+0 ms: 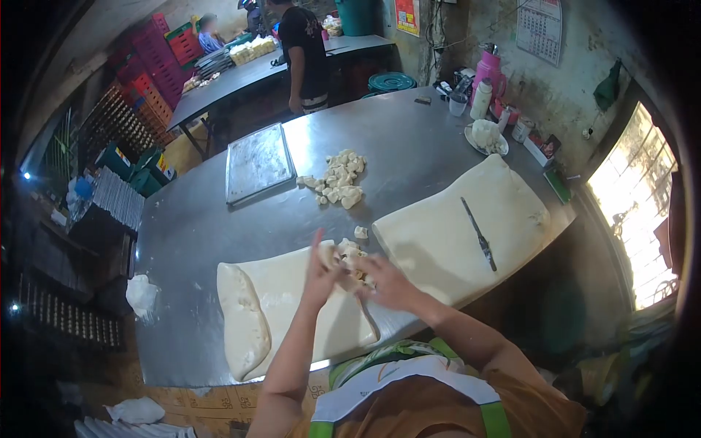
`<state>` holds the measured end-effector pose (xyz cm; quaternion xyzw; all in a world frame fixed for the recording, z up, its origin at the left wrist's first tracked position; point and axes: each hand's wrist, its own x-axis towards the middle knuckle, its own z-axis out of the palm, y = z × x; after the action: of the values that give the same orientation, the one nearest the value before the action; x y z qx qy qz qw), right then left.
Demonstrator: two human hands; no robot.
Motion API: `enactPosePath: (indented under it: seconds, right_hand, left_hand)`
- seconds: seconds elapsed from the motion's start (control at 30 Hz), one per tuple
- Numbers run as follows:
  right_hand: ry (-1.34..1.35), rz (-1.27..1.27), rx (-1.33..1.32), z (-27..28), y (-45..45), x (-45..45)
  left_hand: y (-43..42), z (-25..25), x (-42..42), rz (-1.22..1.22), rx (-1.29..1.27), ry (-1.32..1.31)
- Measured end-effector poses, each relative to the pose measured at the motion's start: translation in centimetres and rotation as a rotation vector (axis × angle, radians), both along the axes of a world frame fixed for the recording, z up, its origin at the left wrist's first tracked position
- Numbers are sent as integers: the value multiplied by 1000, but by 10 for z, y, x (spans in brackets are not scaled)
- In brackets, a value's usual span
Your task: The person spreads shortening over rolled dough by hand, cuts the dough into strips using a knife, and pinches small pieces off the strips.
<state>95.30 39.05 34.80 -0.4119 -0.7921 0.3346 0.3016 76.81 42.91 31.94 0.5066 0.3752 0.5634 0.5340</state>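
My left hand [320, 276] is raised over the near side of the metal table, its fingers around a pale piece of dough [328, 255]. My right hand [388, 282] is close beside it, its blurred fingers over small cut dough pieces [353, 252]. Whether the right fingers grip any piece I cannot make out. Beneath my hands lies a flat dough slab [292, 299], its left edge folded over in a thick roll [243, 321]. To the right, a larger dough slab [431, 219] has a dark knife [478, 233] lying on it.
A heap of dough chunks [343, 175] sits mid-table beside a metal tray [259, 164]. At the far right stand a plate with a white mass [487, 136], a pink jug [489, 73] and bottles. A white lump [142, 296] rests at the left edge. A person [303, 55] stands across the table.
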Motion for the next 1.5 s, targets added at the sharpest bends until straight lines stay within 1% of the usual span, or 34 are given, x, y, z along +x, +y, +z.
enactPosePath:
  seconds: [0.03,0.13,0.17,0.2,0.27,0.3,0.33,0.4,0.43,0.5,0.53,0.57,0.6,0.63,0.67,0.73,0.77,0.8,0.87,0.9,0.93,1.0,1.03,1.07,1.1,1.13,1.17,1.2,1.27,1.3,1.37,1.4,1.43,1.5]
  right_hand:
    - [114,-131,323,7,7,3]
    - [72,-45,366,12,24,4]
    - [50,0,394,11,28,4]
    - [54,-2,399,7,30,2]
    - [102,-158,333,-12,30,-4]
    - [128,-236,298,-24,30,-5]
    - [134,-235,298,-36,31,-2]
    - [-193,-311,-13,-62,39,15]
    - [-191,-315,-9,-77,49,28]
    - [-235,-364,-111,-115,50,49]
    - [-265,-378,-152,-122,52,56]
    - [-270,-369,-139,-112,56,55]
    - [-84,-314,64,-94,45,42]
    - [106,-264,261,-79,31,30]
    - [109,-268,263,-69,27,25]
    - [132,110,22,-55,20,20]
    - [134,112,4,-52,12,15]
    - [171,58,74,-47,12,10]
    - [242,-57,233,-39,18,3]
    - [241,-59,234,-44,19,3]
    - [130,-130,192,-56,21,5]
    - [-95,-265,109,-81,30,12]
    - [-99,-272,115,-92,40,17]
    - [-188,-309,35,-102,50,25]
    - [-277,-346,-61,-116,53,30]
    - [-360,-381,-165,-116,47,29]
    - [-366,-388,-168,-113,48,26]
    - [-228,-365,-16,-111,49,20]
    - [57,-327,259,-94,32,2]
    - [49,-343,260,-85,33,-2]
    - [109,-199,200,-71,30,-10]
    - [148,-124,157,-68,24,-17]
    - [147,-130,152,-63,24,-22]
    - [158,-272,271,-54,28,-30]
  left_hand:
    - [1,16,3,-2,-1,1]
    - [2,42,8,15,667,667]
    - [3,39,8,15,670,669]
    - [5,30,6,-55,544,628]
    - [4,0,3,-188,284,539]
    - [-3,-26,10,-143,178,698]
    - [-13,-52,17,-96,68,858]
    - [-34,-34,26,-264,207,1267]
    - [-41,-21,32,-263,214,1268]
    - [-69,3,38,-314,205,799]
    - [-74,7,43,-316,201,557]
    - [-62,-3,44,-302,208,553]
    - [-52,-22,37,-139,40,403]
    - [-49,-25,35,20,-128,255]
    - [-43,-28,36,17,-125,258]
    - [-30,-7,48,179,238,427]
    - [-37,-5,49,263,401,512]
    - [-37,-13,45,268,394,514]
    - [-24,-38,29,77,188,526]
    - [-22,-39,27,-24,84,528]
    - [-26,-41,26,-28,84,527]
    - [-40,-21,38,-243,-54,1016]
    - [-40,-16,39,-354,-118,1259]
    - [-38,-18,38,-363,-108,1256]
    - [-41,-22,33,-348,-1,1029]
    - [-47,-26,24,-333,91,803]
    - [-44,-30,18,-301,190,569]
    - [-32,-41,10,-305,190,560]
    - [-9,-72,-7,-36,149,626]
    - [0,-63,-1,-51,154,618]
    - [2,-22,17,39,414,578]
    - [-3,-15,16,85,530,562]
    - [-1,-21,11,79,526,560]
    - [9,-42,-3,-148,165,535]
